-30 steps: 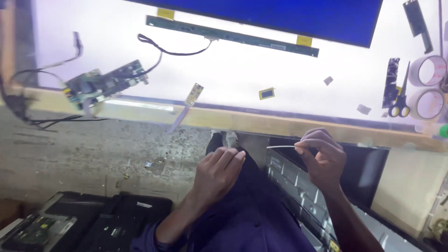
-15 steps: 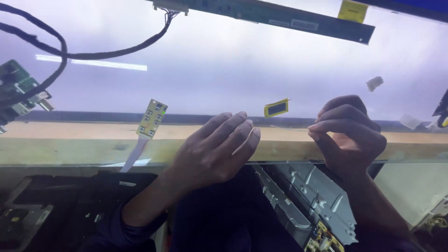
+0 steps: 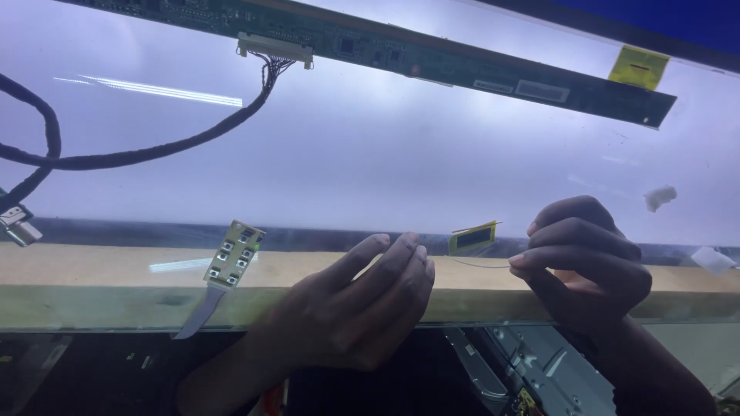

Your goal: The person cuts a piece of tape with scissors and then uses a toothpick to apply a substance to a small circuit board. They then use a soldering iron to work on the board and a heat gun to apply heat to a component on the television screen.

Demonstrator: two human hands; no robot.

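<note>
The right hand [image 3: 590,266] curls at the near edge of the lit white panel [image 3: 370,162], its fingers [image 3: 539,260] pinching the end of a thin, pale strip [image 3: 482,264] that runs leftward just under a small yellow-framed chip [image 3: 472,237]. The left hand [image 3: 362,308] rests on the wooden edge of the tabletop [image 3: 100,285], fingers held close together and holding nothing, their tips near the strip's free end. A small button board [image 3: 233,254] with a flat tail lies well to the left, and a dark cable [image 3: 154,150] loops up to the long circuit strip [image 3: 432,58] at the panel's far side. Handling a strip this thin likely calls for a light, steady pinch and a pull kept flat along the panel, while the left fingers brace near the chip so nothing lifts or creases.
</note>
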